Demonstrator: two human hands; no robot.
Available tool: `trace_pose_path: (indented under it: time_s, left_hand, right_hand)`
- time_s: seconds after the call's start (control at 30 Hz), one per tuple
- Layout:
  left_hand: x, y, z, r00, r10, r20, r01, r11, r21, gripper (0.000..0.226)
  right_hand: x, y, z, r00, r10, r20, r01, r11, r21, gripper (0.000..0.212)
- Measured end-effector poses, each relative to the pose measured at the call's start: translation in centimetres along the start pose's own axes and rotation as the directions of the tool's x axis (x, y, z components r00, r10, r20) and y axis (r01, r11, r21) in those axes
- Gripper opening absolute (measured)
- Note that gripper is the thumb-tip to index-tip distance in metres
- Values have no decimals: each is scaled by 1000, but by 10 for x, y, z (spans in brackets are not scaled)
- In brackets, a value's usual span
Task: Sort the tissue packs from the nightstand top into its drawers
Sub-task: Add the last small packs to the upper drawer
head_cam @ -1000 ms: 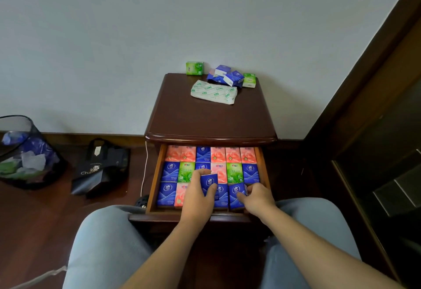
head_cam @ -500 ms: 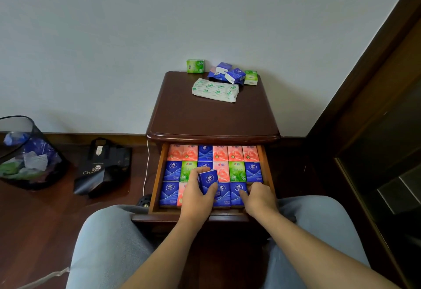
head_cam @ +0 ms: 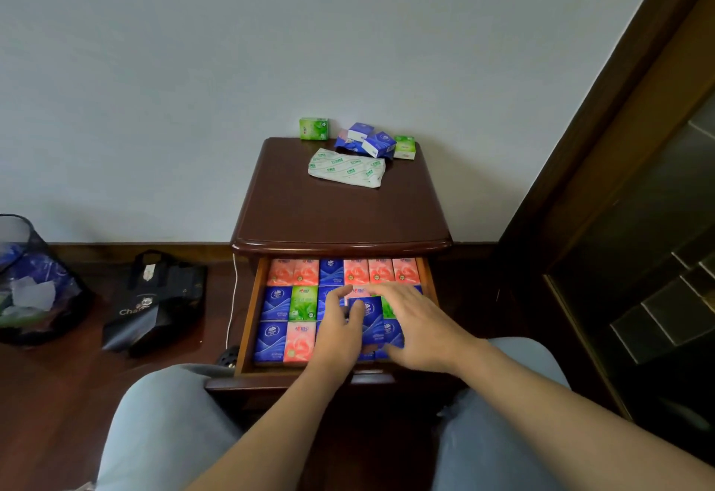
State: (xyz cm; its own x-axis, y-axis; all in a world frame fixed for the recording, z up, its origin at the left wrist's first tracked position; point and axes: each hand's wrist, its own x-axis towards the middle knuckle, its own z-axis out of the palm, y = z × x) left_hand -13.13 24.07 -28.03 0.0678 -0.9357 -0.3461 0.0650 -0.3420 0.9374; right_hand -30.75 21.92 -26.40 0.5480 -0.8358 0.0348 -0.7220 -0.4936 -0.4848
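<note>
Plain pale wall (head_cam: 193, 65) behind, dark wood floor (head_cam: 46, 394) below, brown nightstand (head_cam: 340, 216) set against the wall with its top drawer (head_cam: 247, 320) pulled out toward two knees in light trousers.

Inside the drawer, rows of tissue packs (head_cam: 278, 303) lying flat and edge to edge: pink and one blue along the back, blue and green in the middle, blue and pink at the front. One blue pack (head_cam: 369, 316) resting on top of the others near the drawer's middle, between both hands. Left hand (head_cam: 340, 330) at its left edge, thumb on its top face, fingers reaching onto the packs behind; firm grip or mere touch not clear. Right hand (head_cam: 416, 322) spread flat, fingers nearly straight, lying over the right-hand packs and holding nothing.

Little free room in the drawer: packs reaching both side walls, front rim just below the wrists. Nightstand top mostly bare toward its front edge.

At the back of the top, a green pack (head_cam: 313, 129), a small heap of blue packs (head_cam: 367, 142), another green pack (head_cam: 404, 147), and a limp white wrapper (head_cam: 346, 171) in front of them.

Packs beneath the right hand hidden. Bin (head_cam: 27, 281) at far left cut off by the frame; black bag (head_cam: 154, 305) beside it; dark door frame (head_cam: 603, 142) at right.
</note>
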Motion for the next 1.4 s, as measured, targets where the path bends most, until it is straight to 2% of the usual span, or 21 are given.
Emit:
trace_pose_path:
  time_s: [0.07,0.13,0.2,0.27,0.37,0.47,0.67,0.8,0.93,1.07,1.4]
  left_hand:
    - [0,-1,6,999,-3,34,5,999,-42,35]
    - [1,-4,11,995,-24,93,26,999,-29,41]
    - [2,-7,14,989,-40,144,39,999,10,43]
    - [6,-9,14,989,-19,150,-5,987,159,46]
    - [11,-15,5,983,49,176,-133,849,511,49]
    - [14,-20,-5,973,62,222,-206,665,718,41]
    - [25,-14,-3,947,-3,321,-287,444,849,52]
    - [30,-13,4,941,-36,337,-304,346,888,61]
    - [33,-17,8,939,-14,343,-320,328,889,59]
    - [35,-19,8,935,12,354,-337,335,880,56]
    - [36,-14,9,934,-1,357,-338,317,886,51]
  right_hand:
    - [-3,3,-2,1000,-2,13,2,1000,22,92]
    - [-7,8,-2,999,18,-36,-17,1000,6,89]
    - [-10,14,-2,995,28,-98,-37,995,-88,89]
    - [-14,22,-1,991,54,-123,-81,970,-230,86]
    - [-20,37,2,978,160,-131,-196,922,-335,85]
    - [-24,50,7,971,219,-100,-240,876,-419,79]
    - [-22,61,19,971,239,-29,-221,837,-501,80]
    - [-17,64,25,969,247,0,-211,831,-515,74]
    - [-17,63,28,963,269,-27,-251,851,-462,69]
    - [-18,63,26,964,265,-15,-243,858,-453,51]
    - [-12,49,18,942,335,14,-286,826,-486,55]
